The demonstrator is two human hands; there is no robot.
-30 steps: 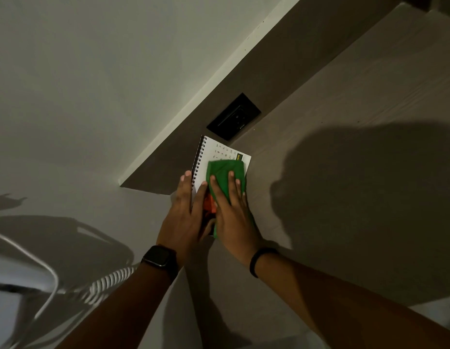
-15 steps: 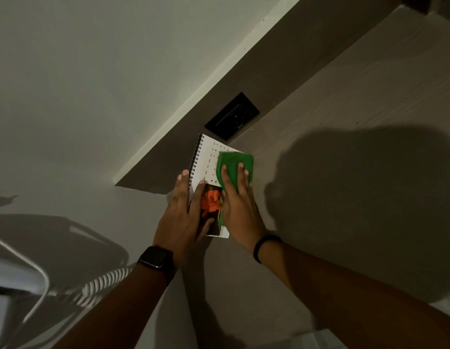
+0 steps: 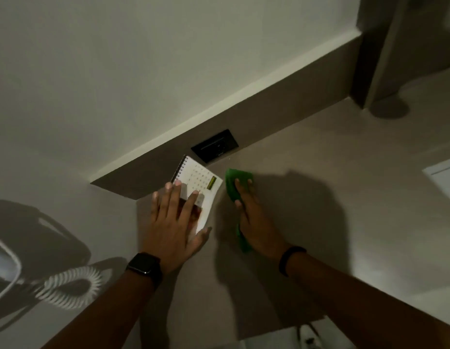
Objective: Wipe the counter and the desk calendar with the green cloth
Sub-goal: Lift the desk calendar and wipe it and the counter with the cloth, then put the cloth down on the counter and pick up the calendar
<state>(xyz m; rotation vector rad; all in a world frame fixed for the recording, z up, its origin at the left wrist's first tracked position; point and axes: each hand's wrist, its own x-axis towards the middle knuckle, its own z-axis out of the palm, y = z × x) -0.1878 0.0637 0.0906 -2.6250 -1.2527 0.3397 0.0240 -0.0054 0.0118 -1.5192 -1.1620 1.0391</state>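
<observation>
A white spiral-bound desk calendar (image 3: 202, 183) lies flat on the grey-brown counter (image 3: 332, 197), close to the low back ledge. My left hand (image 3: 172, 222) presses flat on the calendar's lower half, fingers spread, and hides the picture there. The green cloth (image 3: 235, 183) lies on the counter just right of the calendar, apart from it. My right hand (image 3: 254, 217) lies on the cloth and holds it down against the counter. A tail of cloth shows under my wrist.
A black wall socket (image 3: 215, 146) sits in the ledge behind the calendar. A white coiled cord (image 3: 72, 285) and a white device lie at the lower left. A white sheet (image 3: 445, 180) lies at the right edge. A dark vertical panel (image 3: 375, 46) closes the counter's far right corner.
My right hand slid the green cloth off the calendar to the right, onto the counter. My left hand stayed on the calendar. The camera view shifted right.
</observation>
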